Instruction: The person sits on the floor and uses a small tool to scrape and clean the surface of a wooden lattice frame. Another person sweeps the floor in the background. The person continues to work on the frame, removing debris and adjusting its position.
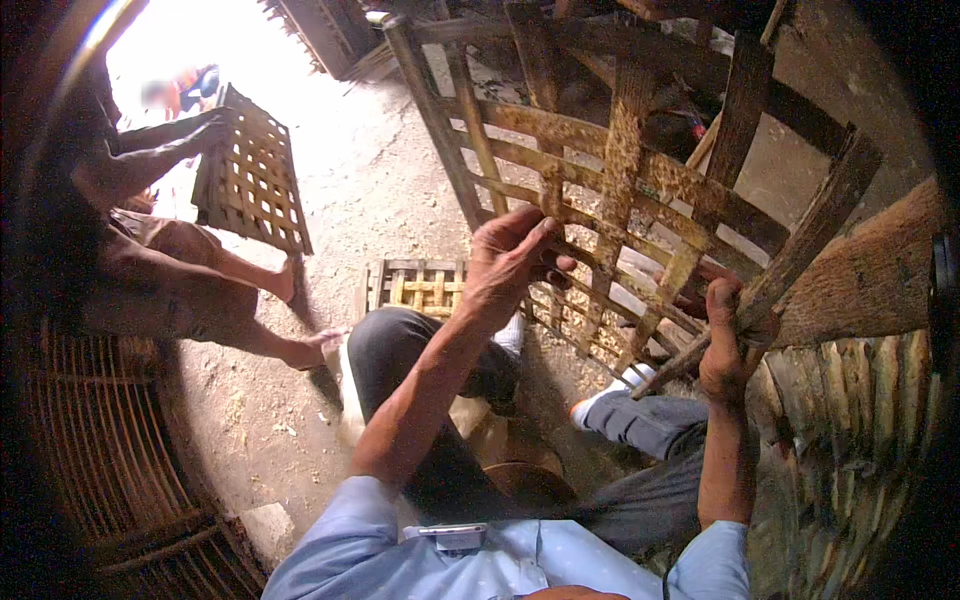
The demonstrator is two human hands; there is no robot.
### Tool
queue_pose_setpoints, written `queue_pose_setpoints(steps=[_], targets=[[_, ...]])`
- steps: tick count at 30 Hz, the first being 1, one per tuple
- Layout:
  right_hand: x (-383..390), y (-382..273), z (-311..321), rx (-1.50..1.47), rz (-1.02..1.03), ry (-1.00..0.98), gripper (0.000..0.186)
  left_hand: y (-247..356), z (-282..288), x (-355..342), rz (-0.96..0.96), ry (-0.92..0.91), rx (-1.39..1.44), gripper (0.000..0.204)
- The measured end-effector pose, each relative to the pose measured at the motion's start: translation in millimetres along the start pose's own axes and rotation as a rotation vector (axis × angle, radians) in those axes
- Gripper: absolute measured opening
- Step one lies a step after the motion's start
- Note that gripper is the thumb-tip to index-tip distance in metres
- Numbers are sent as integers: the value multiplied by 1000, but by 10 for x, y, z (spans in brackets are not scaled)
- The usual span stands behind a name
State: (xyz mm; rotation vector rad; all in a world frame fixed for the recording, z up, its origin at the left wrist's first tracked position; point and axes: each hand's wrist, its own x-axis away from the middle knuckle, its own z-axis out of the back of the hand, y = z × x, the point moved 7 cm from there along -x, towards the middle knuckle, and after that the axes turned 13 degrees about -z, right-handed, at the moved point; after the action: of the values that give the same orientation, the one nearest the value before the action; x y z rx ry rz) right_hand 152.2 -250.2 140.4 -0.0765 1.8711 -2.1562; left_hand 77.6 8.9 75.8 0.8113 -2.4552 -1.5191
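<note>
A large panel of woven bamboo strips (612, 185) in a wooden frame leans up in front of me, its lattice bowed and mottled. My right hand (728, 340) wraps round the wooden rail at its near right edge, fingers passing behind. At the left part of the weave is my left hand (515, 260), thumb and forefinger pinched together against the strips, the other fingers curled. Whether a strip lies in that pinch is hard to make out. Beneath the panel, a smaller lattice panel (415, 268) lies on the floor beside my knee.
At the left another person (165, 265) sits barefoot, a hand on a similar lattice panel (258, 170). A slatted bamboo piece (100, 430) stands lower left. Rough wood (850, 270) and ridged material (850, 430) crowd my right side. Bright light enters at upper left.
</note>
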Motion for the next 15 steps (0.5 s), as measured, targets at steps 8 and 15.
queue_pose_setpoints(steps=[8, 15], targets=[[36, -219, -215, -183, -54, -39, 13, 12, 1, -1, 100, 24, 130, 26], [15, -187, -220, -114, -46, -45, 16, 12, 13, -12, 145, 47, 243, 38]])
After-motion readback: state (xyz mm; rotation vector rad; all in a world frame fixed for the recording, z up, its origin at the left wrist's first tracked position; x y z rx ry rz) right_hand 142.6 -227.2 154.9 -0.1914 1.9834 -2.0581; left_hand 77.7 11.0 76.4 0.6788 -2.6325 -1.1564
